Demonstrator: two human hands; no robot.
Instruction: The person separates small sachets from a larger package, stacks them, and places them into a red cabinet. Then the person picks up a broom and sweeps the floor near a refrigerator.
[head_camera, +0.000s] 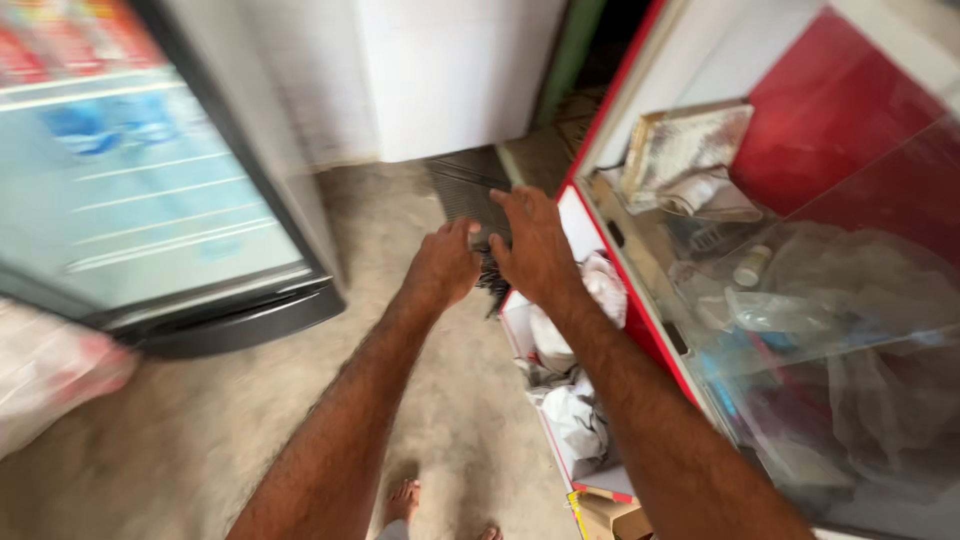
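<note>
Dark bristly brush-like thing (492, 268), only one, sits low between the two hands, just by the corner of the red-edged white crate (520, 322); it is blurred. The left hand (443, 265) curls its fingers round it, and the right hand (535, 245) lies over it with fingers spread. One crate holds crumpled white bags (578, 420). Beside it stands one glass display counter (850, 330). Off to the left, one glass-door fridge (150, 180) stands on the concrete floor (200, 440).
</note>
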